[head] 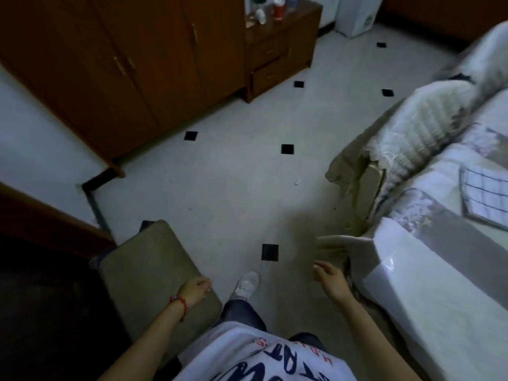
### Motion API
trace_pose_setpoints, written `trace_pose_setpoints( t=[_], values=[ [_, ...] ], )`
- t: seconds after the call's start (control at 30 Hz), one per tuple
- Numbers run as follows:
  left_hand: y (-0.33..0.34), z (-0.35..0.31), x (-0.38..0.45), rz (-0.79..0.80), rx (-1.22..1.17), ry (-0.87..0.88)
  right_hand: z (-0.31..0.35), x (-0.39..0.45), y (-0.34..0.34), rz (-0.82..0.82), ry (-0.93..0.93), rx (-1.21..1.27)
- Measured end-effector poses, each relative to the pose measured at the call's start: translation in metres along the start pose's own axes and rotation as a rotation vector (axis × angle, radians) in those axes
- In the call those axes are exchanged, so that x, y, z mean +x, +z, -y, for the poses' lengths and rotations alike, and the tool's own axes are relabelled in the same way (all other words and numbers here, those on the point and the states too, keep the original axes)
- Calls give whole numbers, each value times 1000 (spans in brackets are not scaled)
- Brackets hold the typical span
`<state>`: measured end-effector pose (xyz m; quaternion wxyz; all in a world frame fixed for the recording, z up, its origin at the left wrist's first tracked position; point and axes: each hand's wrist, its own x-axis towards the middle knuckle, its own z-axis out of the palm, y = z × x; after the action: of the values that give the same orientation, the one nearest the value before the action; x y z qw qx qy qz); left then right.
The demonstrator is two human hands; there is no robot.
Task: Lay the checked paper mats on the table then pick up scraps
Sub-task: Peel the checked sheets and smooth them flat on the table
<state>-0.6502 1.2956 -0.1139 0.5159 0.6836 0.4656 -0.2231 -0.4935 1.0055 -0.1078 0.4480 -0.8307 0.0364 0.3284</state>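
Brown wardrobe [110, 64], olive stool [148, 265]

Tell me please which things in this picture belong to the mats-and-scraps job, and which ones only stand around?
For the job:
checked paper mat, lying on the covered table
small white scrap on the floor
left hand and right hand, both holding nothing

Just lying about:
wooden wardrobe
bedside cabinet with a red cup
olive stool
white cushion

One head-worn camera looks steeply down and forward over the person's chest onto the tiled floor [220, 193], wide-angled, with the wardrobe [115, 64] at eleven o'clock and the bed [439, 243] at three.
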Motion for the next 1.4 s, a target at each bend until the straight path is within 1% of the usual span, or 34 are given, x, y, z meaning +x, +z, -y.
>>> trace_pose_setpoints(
  t=[0.13, 0.2, 0.3, 0.4, 0.57, 0.7, 0.8, 0.87, 1.0, 1.1, 1.23, 1.4],
  values=[
    [-20, -82, 43, 92, 136, 120, 8, -4, -1, -125, 105, 120],
    [-26, -130, 54, 150, 221, 209, 14, -6, -3, -208, 138, 188],
    [-22, -197, 64, 230, 304, 365, 27, -14, -8, -346, 158, 319],
    [-4, -254, 60, 301, 363, 513, 43, -26, -18, -496, 150, 462],
    [37, -318, 36, 426, 407, 717, 69, -39, -50, -728, 91, 645],
    [72, -354, 6, 534, 396, 885, 85, -46, -92, -854, 17, 671],
    [103, -382, -16, 610, 390, 1002, 80, -37, -127, -939, 13, 673],
    [126, -401, -28, 646, 405, 1066, 71, -28, -150, -980, 30, 675],
    [180, -446, -45, 680, 469, 1146, 50, -9, -194, -1029, 141, 670],
    [215, -476, -43, 635, 560, 1244, 34, 10, -218, -1023, 246, 627],
    [273, -522, -31, 619, 769, 1299, 8, 44, -247, -1066, 378, 703],
    [355, -572, -7, 663, 1114, 1452, 17, 77, -271, -1096, 448, 674]
  ],
)
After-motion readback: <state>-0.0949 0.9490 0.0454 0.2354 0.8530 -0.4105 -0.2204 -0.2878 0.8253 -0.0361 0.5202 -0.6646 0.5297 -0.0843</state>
